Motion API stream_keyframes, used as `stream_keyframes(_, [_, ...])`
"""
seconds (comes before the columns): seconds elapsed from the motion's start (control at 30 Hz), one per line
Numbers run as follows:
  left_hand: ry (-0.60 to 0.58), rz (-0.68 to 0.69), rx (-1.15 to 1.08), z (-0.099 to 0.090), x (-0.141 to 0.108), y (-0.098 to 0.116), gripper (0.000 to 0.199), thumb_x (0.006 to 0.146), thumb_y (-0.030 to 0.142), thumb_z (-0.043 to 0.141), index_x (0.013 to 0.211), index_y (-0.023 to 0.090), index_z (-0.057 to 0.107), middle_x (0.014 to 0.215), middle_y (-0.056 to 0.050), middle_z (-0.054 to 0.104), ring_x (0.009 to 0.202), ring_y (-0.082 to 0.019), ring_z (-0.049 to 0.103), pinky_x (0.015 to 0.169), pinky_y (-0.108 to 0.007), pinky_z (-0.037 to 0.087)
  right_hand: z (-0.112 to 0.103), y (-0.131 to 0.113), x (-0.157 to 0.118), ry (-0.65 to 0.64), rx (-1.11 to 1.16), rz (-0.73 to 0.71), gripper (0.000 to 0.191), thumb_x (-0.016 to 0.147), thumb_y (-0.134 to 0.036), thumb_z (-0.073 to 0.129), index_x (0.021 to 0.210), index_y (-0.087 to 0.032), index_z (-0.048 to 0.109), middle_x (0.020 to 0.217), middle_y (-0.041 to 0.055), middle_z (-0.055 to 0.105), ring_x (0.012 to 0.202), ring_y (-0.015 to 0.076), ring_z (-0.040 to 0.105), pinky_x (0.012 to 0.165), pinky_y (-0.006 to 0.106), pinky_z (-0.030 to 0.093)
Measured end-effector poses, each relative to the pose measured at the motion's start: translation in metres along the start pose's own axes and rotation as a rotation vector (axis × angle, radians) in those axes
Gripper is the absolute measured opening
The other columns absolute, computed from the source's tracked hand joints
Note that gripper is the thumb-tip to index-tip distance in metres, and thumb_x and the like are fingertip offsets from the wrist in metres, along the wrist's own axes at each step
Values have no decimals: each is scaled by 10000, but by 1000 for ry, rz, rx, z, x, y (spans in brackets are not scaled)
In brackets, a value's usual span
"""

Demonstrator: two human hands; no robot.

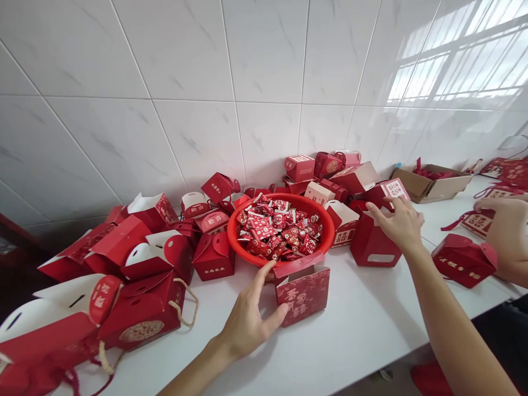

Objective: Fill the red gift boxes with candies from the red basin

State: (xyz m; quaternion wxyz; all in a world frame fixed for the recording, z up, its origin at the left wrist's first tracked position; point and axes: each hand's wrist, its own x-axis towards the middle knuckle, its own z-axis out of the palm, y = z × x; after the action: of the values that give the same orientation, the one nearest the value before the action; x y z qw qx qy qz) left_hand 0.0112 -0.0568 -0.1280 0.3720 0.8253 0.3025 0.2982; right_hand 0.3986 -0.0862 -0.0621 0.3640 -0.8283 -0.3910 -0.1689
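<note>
On the tabletop (355, 330), before one basin (329, 235) of wrapped packets (284, 228), stands one open box (306, 296), mouth up, lettered face nearward, long axis roughly left to right; the left hand (246, 325), fingers spread, is at the box's left end; the right hand (401, 224), also spread, is at one red box (369, 240).

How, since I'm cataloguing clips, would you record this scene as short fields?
Left hand: spread, at the patterned red gift box
Right hand: spread, over the plain red gift box; contact unclear
Red plastic basin: heaped with wrapped candies
Brown carton: near the tiled wall
Far right: another person's hand beside a ribboned gift box
</note>
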Motion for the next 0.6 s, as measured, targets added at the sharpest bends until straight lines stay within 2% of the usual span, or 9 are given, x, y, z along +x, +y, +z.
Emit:
stream_keyframes(0.07, [2,1,27,-2,0,1,713,900,336,651,1529,216,337,1310,-120,700,1203,-272,673,1047,-424,540,-3,9,-8,122,72,-30,601,871,-694,501,1113,-167,658,1279,216,650,1248,410,555,1100,707,246])
stream_keyframes(0.13, [1,6,55,-5,0,2,720,892,338,659,1530,219,348,1289,-114,706,1191,-270,677,1033,-412,549,-5,19,-14,250,129,-48,569,866,-685,515,1054,-168,662,1226,217,666,1222,413,578,1085,685,303])
stream_keyframes(0.23, [-16,18,93,-11,1,4,731,885,334,655,1537,226,343,1258,-100,716,1155,-257,690,1015,-398,558,-6,27,-21,360,181,-80,514,847,-636,562,1009,-162,675,1150,220,678,1203,428,602,1046,632,398])
stream_keyframes(0.37, [-32,30,185,-23,0,5,771,868,356,668,1543,215,322,1285,-113,703,1168,-270,685,1005,-417,561,-7,12,-35,544,310,-160,361,834,-517,649,939,-176,697,1078,187,715,1160,428,638,1018,634,443])
stream_keyframes(0.43, [-11,65,234,-28,-2,7,795,846,373,693,1535,200,335,1297,-124,693,1182,-282,676,1004,-424,561,-10,-5,-48,586,403,-214,279,862,-448,660,947,-187,704,1097,158,727,1132,379,661,1021,604,466])
stream_keyframes(0.47, [15,93,253,-30,-3,10,798,837,383,704,1525,191,349,1288,-126,692,1171,-282,677,997,-421,563,-12,-16,-55,552,515,-263,212,876,-393,680,946,-196,711,1084,135,736,1108,345,676,1023,575,480])
stream_keyframes(0.5, [53,123,267,-32,-4,13,782,837,390,709,1510,183,370,1262,-124,696,1146,-275,682,986,-412,566,-15,-27,-62,464,656,-324,146,883,-349,700,928,-211,719,1058,108,745,1082,314,689,1013,541,500])
stream_keyframes(0.6, [214,199,280,-33,2,31,591,889,376,680,1408,179,474,1150,-94,704,1057,-229,689,951,-361,565,-22,-60,-81,-130,909,-503,55,909,-272,710,926,-237,748,1078,86,763,1035,262,716,892,409,574])
